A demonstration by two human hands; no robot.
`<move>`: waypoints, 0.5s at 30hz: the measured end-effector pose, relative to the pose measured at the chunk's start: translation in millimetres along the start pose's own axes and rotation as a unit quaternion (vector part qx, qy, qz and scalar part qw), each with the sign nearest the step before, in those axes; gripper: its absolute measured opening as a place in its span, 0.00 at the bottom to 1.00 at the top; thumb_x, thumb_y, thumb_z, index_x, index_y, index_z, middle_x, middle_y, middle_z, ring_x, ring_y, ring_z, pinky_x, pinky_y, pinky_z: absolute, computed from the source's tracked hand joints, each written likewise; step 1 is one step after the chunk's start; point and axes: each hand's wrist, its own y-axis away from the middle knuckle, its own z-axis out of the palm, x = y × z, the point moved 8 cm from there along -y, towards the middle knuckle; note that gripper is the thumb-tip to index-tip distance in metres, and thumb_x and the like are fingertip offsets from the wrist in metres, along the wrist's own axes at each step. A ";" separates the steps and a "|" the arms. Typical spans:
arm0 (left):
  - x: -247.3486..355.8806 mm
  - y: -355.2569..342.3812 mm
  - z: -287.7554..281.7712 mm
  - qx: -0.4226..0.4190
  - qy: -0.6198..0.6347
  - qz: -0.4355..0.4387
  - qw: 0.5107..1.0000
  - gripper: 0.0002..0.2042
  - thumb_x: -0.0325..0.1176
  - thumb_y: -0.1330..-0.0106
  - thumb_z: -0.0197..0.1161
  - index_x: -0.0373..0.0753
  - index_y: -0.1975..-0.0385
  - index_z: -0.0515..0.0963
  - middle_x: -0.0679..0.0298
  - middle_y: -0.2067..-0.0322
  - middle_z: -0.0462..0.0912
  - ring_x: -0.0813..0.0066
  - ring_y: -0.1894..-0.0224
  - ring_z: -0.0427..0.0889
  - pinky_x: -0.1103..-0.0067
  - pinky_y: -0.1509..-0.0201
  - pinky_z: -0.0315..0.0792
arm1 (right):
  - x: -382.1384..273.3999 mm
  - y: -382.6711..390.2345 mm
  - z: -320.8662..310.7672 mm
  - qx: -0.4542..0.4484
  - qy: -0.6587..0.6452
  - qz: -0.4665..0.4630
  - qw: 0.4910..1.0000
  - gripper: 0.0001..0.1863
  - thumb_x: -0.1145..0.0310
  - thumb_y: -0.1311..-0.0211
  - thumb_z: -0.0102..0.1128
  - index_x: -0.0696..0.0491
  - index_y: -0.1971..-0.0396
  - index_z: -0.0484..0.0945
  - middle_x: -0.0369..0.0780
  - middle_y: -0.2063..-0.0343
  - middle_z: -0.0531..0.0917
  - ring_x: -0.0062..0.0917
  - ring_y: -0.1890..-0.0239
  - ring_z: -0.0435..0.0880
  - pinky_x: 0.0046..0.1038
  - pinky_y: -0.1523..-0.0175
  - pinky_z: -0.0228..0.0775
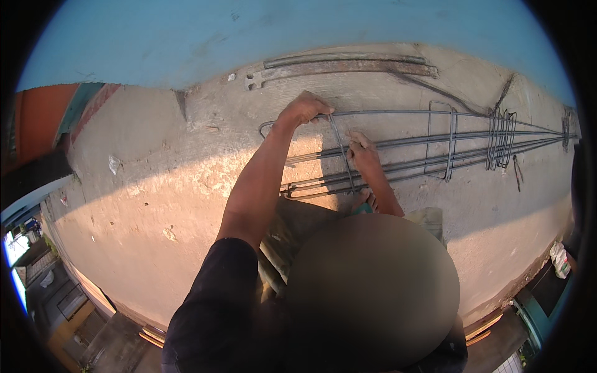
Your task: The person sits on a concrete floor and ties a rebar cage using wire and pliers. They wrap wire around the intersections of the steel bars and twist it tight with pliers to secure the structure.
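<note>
Long steel reinforcing bars [404, 142] lie side by side on the concrete, drawing together toward the right. A thin rectangular stirrup [341, 149] stands across them at their left part. My left hand [305, 109] is closed at the stirrup's far corner, where it meets the farthest bar [392, 112]. Just right of the stirrup, my right hand [362, 151] has its fingers bent together among the bars; whatever they hold is too small to make out. Farther right, a stirrup [451, 143] stands around the bars, then a bunch of several stirrups [500, 140].
Beyond the bars, a rusty flat steel piece [348, 67] and a dark pipe [348, 59] lie along the blue wall [298, 31]. A short wire [517, 174] is right of the bars. My foot [371, 200] is close to the nearest bar. A blurred round shape hides the lower middle.
</note>
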 end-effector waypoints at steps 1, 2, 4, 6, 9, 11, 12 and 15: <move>2.4 -1.8 1.3 -0.003 0.004 0.003 1.000 0.13 0.38 0.45 0.72 0.38 0.63 0.85 0.64 0.75 0.84 0.79 0.80 0.73 0.79 0.83 0.58 | -3.0 -13.8 7.6 -0.026 -0.085 0.020 0.996 0.16 0.70 0.34 0.50 0.50 0.48 0.78 0.38 0.67 0.82 0.19 0.72 0.75 0.24 0.69 0.67; 0.5 -3.3 5.6 0.000 0.002 -0.003 1.000 0.13 0.38 0.45 0.72 0.38 0.63 0.85 0.64 0.75 0.83 0.79 0.80 0.72 0.79 0.83 0.58 | -8.1 -21.7 12.5 -0.028 -0.114 0.010 0.993 0.15 0.71 0.34 0.50 0.50 0.49 0.78 0.36 0.69 0.81 0.17 0.74 0.73 0.23 0.70 0.65; 5.3 -8.1 1.7 0.014 -0.011 -0.010 1.000 0.14 0.39 0.45 0.73 0.38 0.63 0.85 0.64 0.75 0.83 0.79 0.81 0.71 0.79 0.83 0.57 | -24.8 -37.4 24.8 -0.036 -0.179 -0.021 0.983 0.13 0.71 0.34 0.51 0.50 0.52 0.79 0.32 0.72 0.80 0.14 0.76 0.68 0.20 0.73 0.60; 3.5 -4.8 8.3 -0.007 0.001 -0.024 1.000 0.15 0.39 0.44 0.72 0.38 0.61 0.85 0.64 0.74 0.82 0.79 0.81 0.71 0.80 0.84 0.56 | -20.1 -39.1 27.5 -0.052 -0.197 -0.017 0.979 0.12 0.70 0.32 0.51 0.51 0.53 0.79 0.32 0.72 0.80 0.14 0.75 0.69 0.19 0.72 0.59; 6.7 -4.0 6.2 -0.017 0.019 -0.013 1.000 0.15 0.39 0.43 0.72 0.38 0.61 0.85 0.65 0.74 0.82 0.80 0.82 0.69 0.82 0.85 0.54 | -25.6 -49.8 27.8 -0.052 -0.165 -0.040 0.984 0.11 0.69 0.31 0.51 0.53 0.56 0.80 0.32 0.73 0.81 0.13 0.75 0.69 0.19 0.72 0.59; 2.8 -6.2 6.1 -0.022 0.024 -0.005 0.999 0.14 0.39 0.43 0.71 0.38 0.61 0.85 0.65 0.74 0.81 0.81 0.82 0.68 0.82 0.85 0.53 | -24.7 -44.9 24.2 -0.038 -0.128 -0.040 0.990 0.10 0.68 0.31 0.51 0.54 0.58 0.80 0.32 0.73 0.81 0.13 0.75 0.69 0.19 0.71 0.60; 3.0 -4.7 6.0 -0.022 0.025 -0.004 0.999 0.14 0.39 0.43 0.71 0.38 0.61 0.85 0.65 0.74 0.81 0.81 0.82 0.68 0.82 0.85 0.53 | -34.7 -33.9 21.5 -0.032 -0.111 -0.035 0.993 0.10 0.68 0.31 0.51 0.54 0.59 0.81 0.32 0.72 0.81 0.14 0.75 0.69 0.20 0.71 0.60; 4.5 -2.3 6.3 -0.020 0.017 0.002 1.000 0.13 0.40 0.42 0.71 0.38 0.63 0.85 0.66 0.75 0.82 0.80 0.81 0.70 0.80 0.84 0.56 | -29.9 -29.7 18.9 -0.008 -0.077 -0.028 0.997 0.10 0.68 0.31 0.52 0.55 0.61 0.82 0.33 0.73 0.80 0.15 0.75 0.70 0.21 0.70 0.61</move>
